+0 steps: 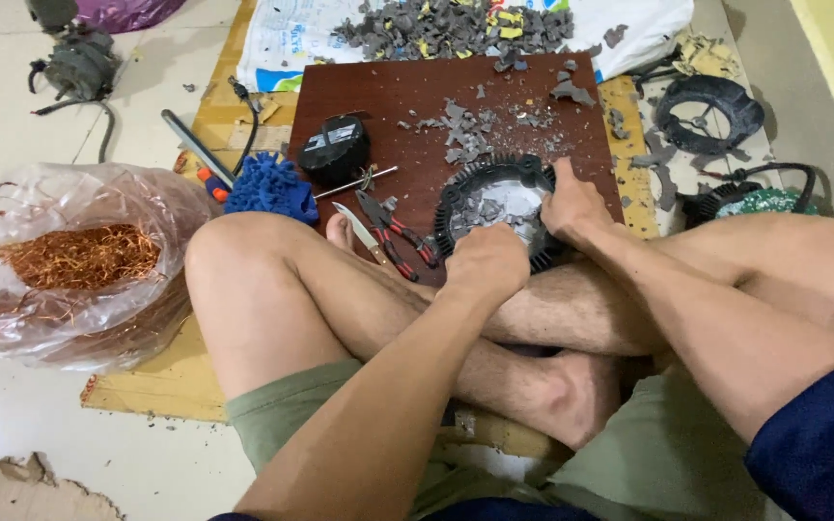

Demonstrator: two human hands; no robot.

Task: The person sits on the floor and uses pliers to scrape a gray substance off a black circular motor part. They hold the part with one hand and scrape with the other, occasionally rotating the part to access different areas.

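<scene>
I see a dark red board [388, 92] lying on cardboard [147, 386] on the tiled floor [12, 135]. On the board, right under my fingers [557, 207], sits a black toothed ring [456, 198]. Just left of them lie red-handled pliers [400, 232] and a knife [364, 232]. Farther left are a black motor [335, 147] and a blue mitt [270, 185]. Beyond my fingers, grey chips [460, 130] litter the board. Far left, a bag of copper wire [74, 256] rests on the floor.
</scene>
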